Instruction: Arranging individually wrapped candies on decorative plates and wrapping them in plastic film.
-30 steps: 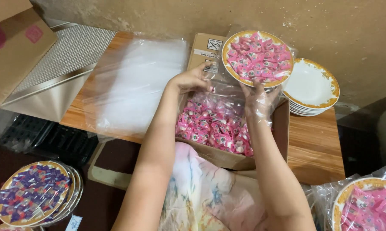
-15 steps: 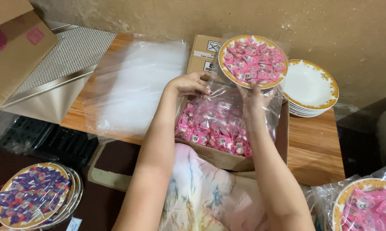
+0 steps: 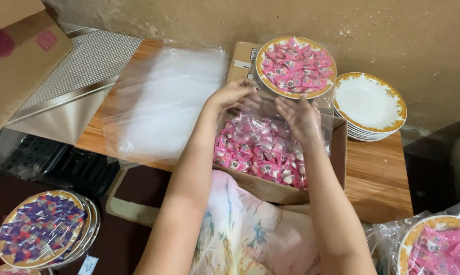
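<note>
Reaching forward over a cardboard box (image 3: 270, 189) of pink wrapped candies (image 3: 260, 155), both hands work at a clear plastic bag (image 3: 325, 114) that wraps a gold-rimmed plate of pink candies (image 3: 295, 66). That plate sits at the box's far edge, close to the wall (image 3: 270, 20), tilted a little toward the person; being round, it has no long axis, and the bag's loose end hangs down toward the box. To its right, almost touching, stands a stack of empty white plates (image 3: 370, 104) with gold rims, leaving little free room on that side. To the left lies a flat pile of clear plastic sheets (image 3: 163, 102) on the wooden table (image 3: 377, 175), with open space above it. The left hand (image 3: 233, 94) has fingers curled, pinching the film just below the plate's near rim. The right hand (image 3: 302, 118) is spread, palm turned left, fingers loosely apart and touching the bag; whether it grips the film cannot be told. The hands are near each other but do not touch.
</note>
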